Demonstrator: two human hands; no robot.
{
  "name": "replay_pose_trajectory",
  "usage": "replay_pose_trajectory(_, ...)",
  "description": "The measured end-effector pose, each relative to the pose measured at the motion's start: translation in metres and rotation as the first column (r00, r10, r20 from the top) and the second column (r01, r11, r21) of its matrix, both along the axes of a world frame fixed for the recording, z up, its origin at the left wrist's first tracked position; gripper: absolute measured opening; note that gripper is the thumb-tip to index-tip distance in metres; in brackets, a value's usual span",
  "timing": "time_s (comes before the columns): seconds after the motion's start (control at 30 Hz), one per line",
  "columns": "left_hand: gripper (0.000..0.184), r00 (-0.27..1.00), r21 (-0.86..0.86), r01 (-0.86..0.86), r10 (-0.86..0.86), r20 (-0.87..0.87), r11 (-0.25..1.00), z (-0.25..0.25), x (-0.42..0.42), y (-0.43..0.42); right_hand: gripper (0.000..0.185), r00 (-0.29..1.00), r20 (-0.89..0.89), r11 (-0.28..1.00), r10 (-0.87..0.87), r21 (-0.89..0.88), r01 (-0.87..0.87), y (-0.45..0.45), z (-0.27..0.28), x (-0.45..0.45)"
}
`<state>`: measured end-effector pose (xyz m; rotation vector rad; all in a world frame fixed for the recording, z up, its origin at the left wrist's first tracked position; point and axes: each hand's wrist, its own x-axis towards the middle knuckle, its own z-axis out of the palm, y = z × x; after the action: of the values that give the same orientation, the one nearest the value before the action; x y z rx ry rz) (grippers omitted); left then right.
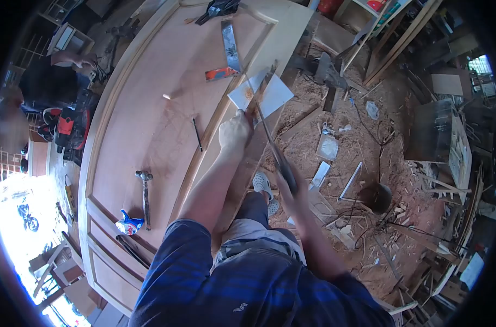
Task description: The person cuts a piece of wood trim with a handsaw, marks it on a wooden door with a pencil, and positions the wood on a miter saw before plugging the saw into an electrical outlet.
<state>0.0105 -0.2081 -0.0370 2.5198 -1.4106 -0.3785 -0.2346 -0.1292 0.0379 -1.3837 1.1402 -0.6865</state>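
My left hand (pixel 236 131) is closed around a narrow strip of dark wood (pixel 267 82), pressed down at the edge of a large wooden panelled door (pixel 144 125). My right hand (pixel 294 188), smeared by motion, grips the dark handle of what looks like a handsaw (pixel 268 128), seen nearly edge-on. Its thin blade runs forward beside my left hand and across the strip. Under the strip lies a white sheet (pixel 279 97) with brownish dust on it. A pencil (pixel 197 134) and a square with an orange stock (pixel 230 49) rest on the door nearby.
On the door lie a hammer (pixel 145 196), a blue packet (pixel 129 224) and a black plastic bag (pixel 219 8). Shavings and offcuts cover the floor (pixel 313 131) to the right, with a round dark container (pixel 375 197). Another person (pixel 49 87) is at the left near a red-and-black machine (pixel 66 124).
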Motion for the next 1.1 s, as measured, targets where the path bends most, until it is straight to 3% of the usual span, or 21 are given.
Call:
replay_pose_trajectory(0.07,0.054,1.0,-0.037,0.029,-0.029,0.0,0.999,-0.002,0.001,0.003,0.04,0.995,0.071,0.996,0.064,-0.067,-0.059,-0.065,0.002,0.05)
replay_pose_trajectory(0.17,0.054,1.0,-0.014,0.003,-0.003,-0.021,1.0,0.003,0.003,0.0,0.037,0.999,0.036,0.99,-0.012,-0.137,0.017,-0.077,-0.011,0.074)
replay_pose_trajectory(0.27,0.054,0.998,-0.014,0.029,-0.028,0.048,0.999,-0.009,0.009,-0.002,0.046,0.995,0.101,0.994,-0.013,-0.106,0.023,-0.012,-0.006,0.019)
replay_pose_trajectory(0.3,0.053,0.999,-0.022,0.017,-0.016,0.036,1.0,-0.009,0.009,-0.001,0.049,0.997,0.081,0.985,-0.008,-0.17,0.022,0.02,-0.006,-0.008)
replay_pose_trajectory(0.37,0.052,1.0,-0.039,-0.007,0.007,0.01,0.999,-0.001,0.005,-0.002,0.053,0.999,0.041,0.997,0.009,-0.081,-0.006,0.034,0.002,-0.027)
replay_pose_trajectory(0.4,0.052,1.0,-0.035,-0.016,0.017,0.015,0.999,-0.002,0.004,0.003,0.054,1.0,0.022,0.996,0.021,0.082,-0.022,0.035,0.013,-0.031)
replay_pose_trajectory(0.5,0.051,1.0,-0.069,-0.003,0.004,0.017,0.998,-0.003,0.001,-0.001,0.052,0.999,-0.036,0.999,0.03,-0.013,-0.031,-0.021,-0.01,0.013)
replay_pose_trajectory(0.53,0.05,1.0,-0.091,0.005,-0.003,0.016,0.996,-0.006,0.003,-0.001,0.055,0.996,-0.07,0.993,0.063,0.106,-0.055,-0.057,0.003,0.04)
replay_pose_trajectory(0.6,0.049,1.0,-0.089,0.006,-0.005,0.016,0.996,-0.004,0.004,0.001,0.053,0.998,-0.066,0.995,0.023,-0.097,-0.03,-0.092,-0.008,0.079)
replay_pose_trajectory(0.63,0.048,1.0,-0.076,0.008,-0.007,0.017,0.997,-0.004,0.004,-0.003,0.054,0.999,-0.047,0.996,0.018,-0.09,-0.022,-0.09,-0.008,0.076)
replay_pose_trajectory(0.77,0.048,1.0,0.042,-0.026,0.026,0.008,0.999,-0.012,0.009,-0.008,0.05,0.996,0.092,0.993,-0.01,-0.119,0.021,-0.009,-0.014,0.014)
replay_pose_trajectory(0.87,0.049,1.0,-0.003,-0.017,0.016,-0.019,1.0,0.006,0.006,-0.005,0.053,0.997,0.07,0.998,0.025,-0.068,-0.02,0.045,-0.033,-0.048)
replay_pose_trajectory(0.93,0.049,1.0,0.003,0.0,0.0,-0.018,1.0,0.004,0.002,0.0,0.051,0.993,0.121,0.997,0.007,0.075,-0.016,0.027,0.012,-0.024)
replay_pose_trajectory(1.0,0.049,1.0,-0.001,-0.002,0.002,-0.001,1.0,0.005,0.003,-0.003,0.044,0.997,0.08,0.994,-0.013,-0.106,0.022,-0.028,-0.026,0.02)
replay_pose_trajectory(1.1,0.049,1.0,-0.053,0.027,-0.028,-0.013,0.998,0.0,0.006,0.001,0.043,1.0,0.014,0.995,0.019,-0.098,-0.018,-0.089,-0.016,0.077)
